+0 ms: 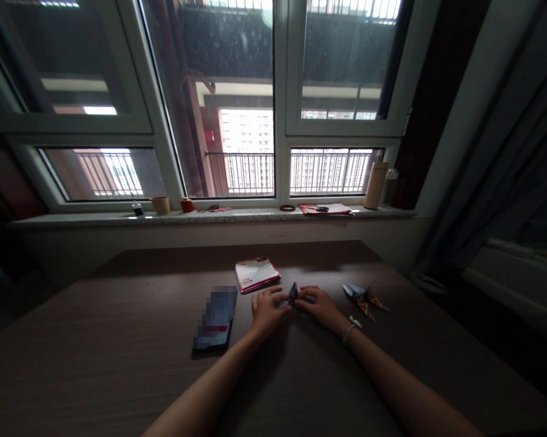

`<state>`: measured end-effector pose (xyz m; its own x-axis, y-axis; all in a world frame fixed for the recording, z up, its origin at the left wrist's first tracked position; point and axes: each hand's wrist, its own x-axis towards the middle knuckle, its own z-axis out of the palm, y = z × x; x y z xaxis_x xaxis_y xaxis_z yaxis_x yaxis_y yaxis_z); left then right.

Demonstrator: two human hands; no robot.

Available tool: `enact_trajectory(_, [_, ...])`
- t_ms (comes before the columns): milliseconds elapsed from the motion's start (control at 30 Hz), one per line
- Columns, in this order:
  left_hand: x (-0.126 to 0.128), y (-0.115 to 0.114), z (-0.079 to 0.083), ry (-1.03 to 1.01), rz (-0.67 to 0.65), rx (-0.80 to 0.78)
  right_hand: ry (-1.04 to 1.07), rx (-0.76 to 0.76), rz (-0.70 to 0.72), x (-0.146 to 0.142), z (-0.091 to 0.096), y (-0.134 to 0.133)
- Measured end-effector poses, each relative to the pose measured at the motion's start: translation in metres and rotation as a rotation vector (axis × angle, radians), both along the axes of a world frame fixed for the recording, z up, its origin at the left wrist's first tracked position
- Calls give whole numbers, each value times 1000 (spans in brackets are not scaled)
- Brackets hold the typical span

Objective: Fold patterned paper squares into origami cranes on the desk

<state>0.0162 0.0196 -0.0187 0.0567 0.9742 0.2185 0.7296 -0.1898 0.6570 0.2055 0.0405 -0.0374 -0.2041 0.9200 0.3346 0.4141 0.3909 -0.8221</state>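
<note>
Between my two hands, a small dark folded piece of paper (293,292) stands nearly upright, just above or on the brown table (132,321). My left hand (269,312) pinches its left side with thumb and forefinger, while the other fingers stretch forward. From the right, my right hand (319,308) grips the same paper with its fingertips and wears a bracelet at the wrist. To the right lie some folded paper pieces (363,297) with pointed ends, coloured blue, white, red and yellow. The fine folds of the held paper are too small to make out.
A phone (215,318) lies left of my left hand. Behind the hands sits a stack of square paper sheets (257,273). The windowsill (255,215) carries a paper cup (160,205), a red spool-like item (187,205), scissors on papers (325,209) and a tall flask (376,185).
</note>
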Motion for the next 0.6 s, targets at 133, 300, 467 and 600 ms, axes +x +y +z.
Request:
enact_trajectory(133, [0, -1, 2, -5, -9, -9, -7, 13, 0, 0, 2, -1])
enact_trajectory(300, [-1, -1, 1, -14, -8, 9, -13, 32, 13, -1, 5, -2])
enact_trajectory(467, [1, 0, -1, -19, 9, 21, 3, 30, 7, -1, 6, -2])
enact_trajectory(600, [1, 0, 0, -28, 6, 23, 74, 3, 31, -2, 4, 0])
